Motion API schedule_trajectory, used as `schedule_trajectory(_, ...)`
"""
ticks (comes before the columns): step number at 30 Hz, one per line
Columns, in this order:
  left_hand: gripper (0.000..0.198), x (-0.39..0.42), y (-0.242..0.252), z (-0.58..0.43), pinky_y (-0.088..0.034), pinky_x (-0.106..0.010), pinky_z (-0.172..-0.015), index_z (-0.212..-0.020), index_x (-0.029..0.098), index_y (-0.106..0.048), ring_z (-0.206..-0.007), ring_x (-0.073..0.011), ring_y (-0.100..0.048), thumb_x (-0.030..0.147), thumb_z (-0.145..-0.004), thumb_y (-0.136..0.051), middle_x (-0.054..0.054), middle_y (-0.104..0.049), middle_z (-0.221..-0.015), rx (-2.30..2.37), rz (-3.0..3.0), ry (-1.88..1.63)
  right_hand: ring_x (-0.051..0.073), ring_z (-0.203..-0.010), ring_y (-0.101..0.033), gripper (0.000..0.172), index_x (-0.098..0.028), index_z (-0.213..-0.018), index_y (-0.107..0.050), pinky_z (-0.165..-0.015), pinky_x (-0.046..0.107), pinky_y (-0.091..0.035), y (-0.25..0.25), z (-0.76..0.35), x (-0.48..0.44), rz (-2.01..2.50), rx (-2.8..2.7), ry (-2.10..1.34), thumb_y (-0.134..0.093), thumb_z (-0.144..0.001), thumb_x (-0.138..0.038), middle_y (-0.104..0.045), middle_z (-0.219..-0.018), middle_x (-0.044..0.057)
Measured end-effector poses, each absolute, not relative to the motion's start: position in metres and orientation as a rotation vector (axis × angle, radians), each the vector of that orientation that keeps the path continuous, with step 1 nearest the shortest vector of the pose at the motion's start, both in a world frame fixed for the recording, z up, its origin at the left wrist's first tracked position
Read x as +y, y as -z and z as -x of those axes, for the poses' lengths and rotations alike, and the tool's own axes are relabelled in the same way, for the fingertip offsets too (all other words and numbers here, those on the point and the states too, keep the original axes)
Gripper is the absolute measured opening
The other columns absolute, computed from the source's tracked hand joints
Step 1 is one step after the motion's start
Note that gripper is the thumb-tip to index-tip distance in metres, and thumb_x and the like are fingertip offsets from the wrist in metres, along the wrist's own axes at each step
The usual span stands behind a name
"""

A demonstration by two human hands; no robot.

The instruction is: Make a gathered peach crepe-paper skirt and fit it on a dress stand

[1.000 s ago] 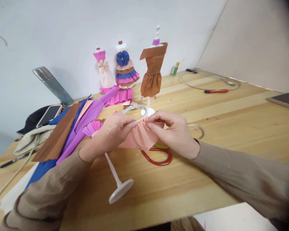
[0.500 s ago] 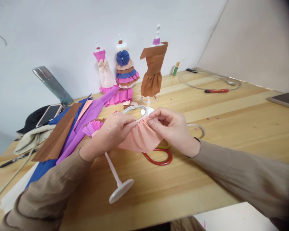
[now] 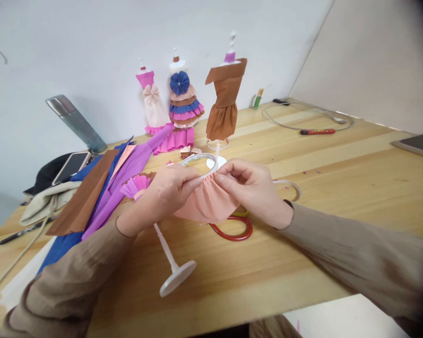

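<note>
A: Hands?
B: Left hand (image 3: 167,188) pinches the white printed tape ring (image 3: 216,163) with the gathered pale-pink paper (image 3: 207,202); right hand (image 3: 252,190) pinches the paper's gathered edge, above the wooden tabletop (image 3: 268,267).
A: Risk?
B: Uneven tension could tear it or loosen pleats.
A: Clutter?
B: Glossy red ring (image 3: 238,238) just below; white round-based stand (image 3: 178,278) tilted near left hand, probably crowding it.

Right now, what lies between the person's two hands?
In the head view, gathered peach material and part of a white ring lie between the left hand and right hand.
</note>
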State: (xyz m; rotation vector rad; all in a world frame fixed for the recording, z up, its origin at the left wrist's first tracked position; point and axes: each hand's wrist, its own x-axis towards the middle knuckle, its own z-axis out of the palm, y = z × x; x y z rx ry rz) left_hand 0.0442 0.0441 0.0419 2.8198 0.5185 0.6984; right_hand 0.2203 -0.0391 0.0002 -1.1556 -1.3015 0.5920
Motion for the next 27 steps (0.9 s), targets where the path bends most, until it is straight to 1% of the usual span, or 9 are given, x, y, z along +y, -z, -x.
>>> schedule_trajectory(7,0.032,0.0435,-0.0418,-0.0448,-0.036,-0.024,-0.057,-0.066,0.016,-0.058,-0.058,-0.0111,-0.048,0.025,-0.096,-0.05,0.002,-0.057,-0.06,0.484,-2.842,-0.719,0.012,-0.059,-0.052,0.023,-0.018,-0.067,-0.058,-0.055,0.025,-0.043,-0.0018,-0.2202,-0.0392,1.165,-1.245,-0.662,-0.069,-0.076,-0.036,-0.06,-0.064,0.0)
schedule_trajectory(12,0.034,0.042,-0.043,-0.0452,-0.034,-0.025,-0.056,-0.061,0.016,-0.053,-0.057,-0.0107,-0.046,0.021,-0.095,-0.05,0.002,-0.053,-0.057,0.482,-2.862,-0.724,0.011,-0.056,-0.05,0.022,-0.018,-0.065,-0.057,-0.054,0.025,-0.042,-0.0028,-0.2194,-0.039,1.164,-1.192,-0.671,-0.07,-0.074,-0.035,-0.057,-0.062,-0.001)
schedule_trajectory(19,0.037,0.0411,-0.0441,-0.046,-0.035,-0.025,-0.057,-0.061,0.016,-0.053,-0.057,-0.011,-0.046,0.026,-0.096,-0.05,0.002,-0.053,-0.058,0.442,-2.839,-0.762,0.01,-0.056,-0.05,0.023,-0.018,-0.064,-0.057,-0.053,0.025,-0.04,-0.0011,-0.22,-0.0372,1.16,-1.152,-0.738,-0.071,-0.071,-0.034,-0.057,-0.062,-0.001)
schedule_trajectory(24,0.033,0.0413,-0.0432,-0.0465,-0.036,-0.025,-0.058,-0.064,0.016,-0.056,-0.059,-0.0114,-0.049,0.023,-0.096,-0.049,0.001,-0.058,-0.061,0.42,-2.854,-0.761,0.009,-0.056,-0.047,0.027,-0.017,-0.064,-0.057,-0.053,0.024,-0.037,-0.0012,-0.2205,-0.0373,1.139,-1.076,-0.876,-0.076,-0.067,-0.035,-0.056,-0.061,-0.003)
schedule_trajectory(27,0.033,0.0406,-0.0431,-0.0464,-0.036,-0.025,-0.058,-0.065,0.016,-0.056,-0.059,-0.0114,-0.049,0.022,-0.096,-0.05,0.001,-0.058,-0.061,0.412,-2.853,-0.774,0.008,-0.058,-0.047,0.03,-0.016,-0.063,-0.057,-0.056,0.024,-0.037,-0.0013,-0.2218,-0.0375,1.092,-1.002,-1.012,-0.079,-0.066,-0.036,-0.056,-0.062,-0.003)
